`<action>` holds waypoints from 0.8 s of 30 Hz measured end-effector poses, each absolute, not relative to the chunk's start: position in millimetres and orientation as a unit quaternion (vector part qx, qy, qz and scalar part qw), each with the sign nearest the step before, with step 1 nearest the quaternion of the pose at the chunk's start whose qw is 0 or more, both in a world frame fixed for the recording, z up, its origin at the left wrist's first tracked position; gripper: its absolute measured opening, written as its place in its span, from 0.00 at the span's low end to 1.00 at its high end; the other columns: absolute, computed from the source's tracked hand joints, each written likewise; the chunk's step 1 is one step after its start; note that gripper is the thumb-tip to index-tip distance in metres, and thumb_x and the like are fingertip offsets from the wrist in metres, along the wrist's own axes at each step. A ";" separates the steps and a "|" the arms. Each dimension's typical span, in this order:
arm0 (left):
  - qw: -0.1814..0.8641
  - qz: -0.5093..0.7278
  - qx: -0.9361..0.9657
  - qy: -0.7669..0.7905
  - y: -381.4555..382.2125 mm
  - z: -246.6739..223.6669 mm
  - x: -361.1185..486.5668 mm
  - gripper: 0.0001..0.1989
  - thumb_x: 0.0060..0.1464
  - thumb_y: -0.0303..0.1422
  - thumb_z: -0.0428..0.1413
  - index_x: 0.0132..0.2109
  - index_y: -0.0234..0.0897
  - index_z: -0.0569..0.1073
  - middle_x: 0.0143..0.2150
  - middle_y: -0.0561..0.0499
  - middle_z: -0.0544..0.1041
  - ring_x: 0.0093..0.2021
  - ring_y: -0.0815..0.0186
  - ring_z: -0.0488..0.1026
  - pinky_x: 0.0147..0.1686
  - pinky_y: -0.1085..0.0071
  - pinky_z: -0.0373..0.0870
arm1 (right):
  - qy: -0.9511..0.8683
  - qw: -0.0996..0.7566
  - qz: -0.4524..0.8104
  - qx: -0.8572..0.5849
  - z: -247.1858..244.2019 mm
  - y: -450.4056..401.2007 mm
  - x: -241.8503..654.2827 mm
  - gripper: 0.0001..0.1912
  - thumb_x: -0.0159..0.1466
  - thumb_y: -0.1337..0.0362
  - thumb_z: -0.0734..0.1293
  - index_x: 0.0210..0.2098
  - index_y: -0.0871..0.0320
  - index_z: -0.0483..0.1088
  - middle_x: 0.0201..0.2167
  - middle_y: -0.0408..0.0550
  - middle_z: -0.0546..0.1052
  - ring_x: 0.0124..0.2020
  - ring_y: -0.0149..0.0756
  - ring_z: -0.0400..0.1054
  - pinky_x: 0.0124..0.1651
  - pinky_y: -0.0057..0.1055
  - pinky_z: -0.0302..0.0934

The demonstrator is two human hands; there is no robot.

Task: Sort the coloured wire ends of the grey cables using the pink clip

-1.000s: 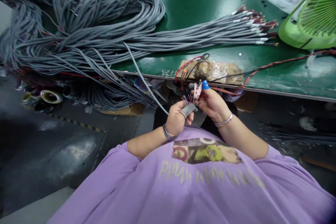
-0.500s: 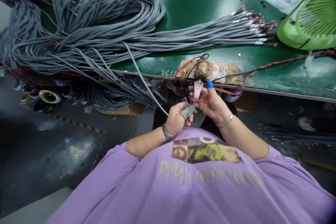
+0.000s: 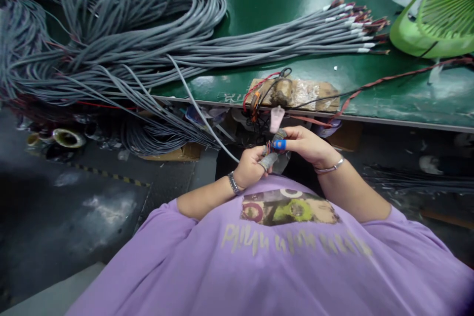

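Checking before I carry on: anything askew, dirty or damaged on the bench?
The flat brown block near the front edge of the green table carries a lump with blackened patches, perhaps scorched or just dirty. Some grey cables droop untidily over that edge, and a small white scrap lies loose.

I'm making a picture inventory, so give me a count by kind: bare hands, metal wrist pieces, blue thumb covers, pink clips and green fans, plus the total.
Hands: 2 (left hand, right hand)
Metal wrist pieces: 2 (left band, right bangle)
Blue thumb cover: 1
Pink clip: 1
Green fan: 1
Total: 7
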State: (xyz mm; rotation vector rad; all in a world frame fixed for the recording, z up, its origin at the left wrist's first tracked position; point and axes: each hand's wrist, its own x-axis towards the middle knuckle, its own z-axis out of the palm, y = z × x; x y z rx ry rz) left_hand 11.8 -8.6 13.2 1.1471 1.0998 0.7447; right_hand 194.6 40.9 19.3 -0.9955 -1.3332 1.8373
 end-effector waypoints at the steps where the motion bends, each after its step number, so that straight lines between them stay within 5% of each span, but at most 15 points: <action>1: 0.645 0.319 0.500 0.482 -8.6 12.2 12.0 0.17 0.48 0.43 0.65 0.30 0.34 0.71 0.18 0.56 0.72 0.15 0.75 0.65 0.16 0.79 0.63 | -0.517 0.319 0.697 -0.381 20.6 40.1 193.1 0.15 0.49 0.56 0.79 0.25 0.61 0.75 0.23 0.42 0.75 0.26 0.27 0.65 0.33 0.26 0.61; 7: 0.687 0.258 0.484 0.476 -6.6 10.6 12.3 0.18 0.46 0.42 0.66 0.26 0.33 0.69 0.18 0.54 0.73 0.15 0.73 0.68 0.16 0.78 0.66 | -0.548 0.299 0.683 -0.379 24.6 34.1 184.5 0.19 0.49 0.53 0.79 0.25 0.61 0.73 0.22 0.41 0.74 0.25 0.28 0.64 0.31 0.27 0.59; 13: 0.670 0.329 0.451 0.489 -6.6 7.7 11.8 0.18 0.49 0.45 0.64 0.30 0.33 0.70 0.19 0.55 0.73 0.15 0.74 0.68 0.15 0.80 0.64 | -0.499 0.323 0.690 -0.413 18.4 31.7 197.7 0.24 0.50 0.46 0.78 0.33 0.61 0.75 0.28 0.45 0.77 0.29 0.31 0.69 0.34 0.29 0.65; 24: 0.691 0.308 0.457 0.469 -8.2 11.9 13.3 0.23 0.44 0.49 0.67 0.29 0.33 0.71 0.20 0.53 0.74 0.17 0.72 0.71 0.18 0.78 0.68 | -0.466 0.366 0.697 -0.404 17.1 27.2 180.0 0.19 0.46 0.54 0.81 0.27 0.61 0.74 0.23 0.42 0.74 0.24 0.26 0.64 0.29 0.25 0.59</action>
